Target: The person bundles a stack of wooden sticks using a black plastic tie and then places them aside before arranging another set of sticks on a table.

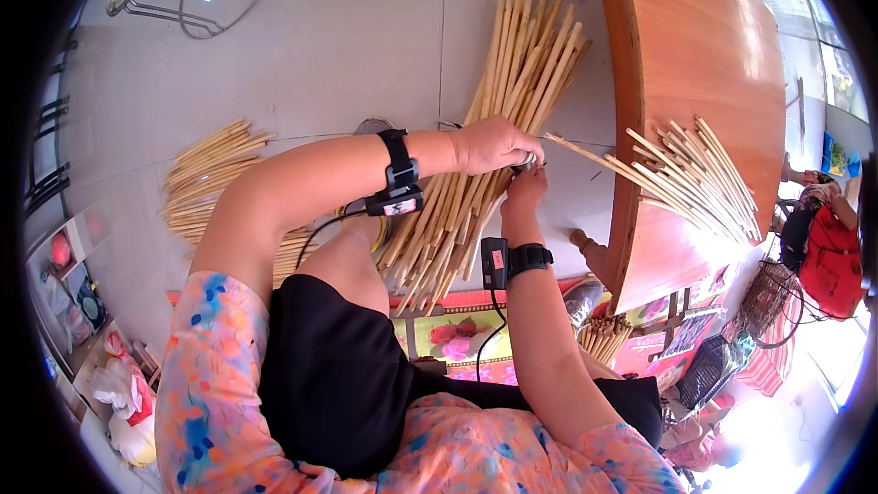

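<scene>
A large bundle of long pale wooden sticks (457, 220) lies aslant in front of me, its far ends fanned out. My left hand (494, 144) reaches across the middle of the bundle, fingers closed at its right side. Just below, my right hand (528, 187) is closed too, its fingertips meeting those of the left. A small greyish bit shows between the fingers; I cannot tell what it is. Both hands rest against or very close to the sticks.
A pile of shorter sticks (212, 174) lies on the floor at left. More sticks (695, 174) lie on the brown wooden table (704, 46) at right, its edge near my right hand. A wire-framed stool (183, 0) stands far left. Another stick bundle (605, 338) is beside my shoe (583, 300).
</scene>
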### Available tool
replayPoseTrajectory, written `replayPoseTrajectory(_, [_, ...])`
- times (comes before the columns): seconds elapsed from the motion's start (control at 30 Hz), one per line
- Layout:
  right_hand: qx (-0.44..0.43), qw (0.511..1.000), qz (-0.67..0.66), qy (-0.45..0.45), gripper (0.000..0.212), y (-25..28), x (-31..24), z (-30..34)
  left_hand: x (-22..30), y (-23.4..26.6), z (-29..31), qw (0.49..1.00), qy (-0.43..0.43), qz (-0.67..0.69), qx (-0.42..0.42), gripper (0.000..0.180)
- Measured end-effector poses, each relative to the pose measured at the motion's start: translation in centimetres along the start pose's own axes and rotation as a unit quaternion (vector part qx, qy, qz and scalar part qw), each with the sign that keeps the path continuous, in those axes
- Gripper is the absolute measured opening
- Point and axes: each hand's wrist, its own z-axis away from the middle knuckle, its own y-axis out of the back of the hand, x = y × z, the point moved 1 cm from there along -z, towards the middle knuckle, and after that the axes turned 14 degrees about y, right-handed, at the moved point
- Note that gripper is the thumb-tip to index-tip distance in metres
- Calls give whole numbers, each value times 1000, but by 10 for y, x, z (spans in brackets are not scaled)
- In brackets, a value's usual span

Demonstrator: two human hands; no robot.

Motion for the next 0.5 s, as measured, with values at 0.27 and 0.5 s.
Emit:
replayPoseTrajectory(0.27, [-386,757,497,174,37,-5,23,-42,10,-30,20,983,92,153,-38,17])
replayPoseTrajectory(0.5, [-363,719,558,200,38,-18,21,-26,1,-4,32,994,13,80,-70,15])
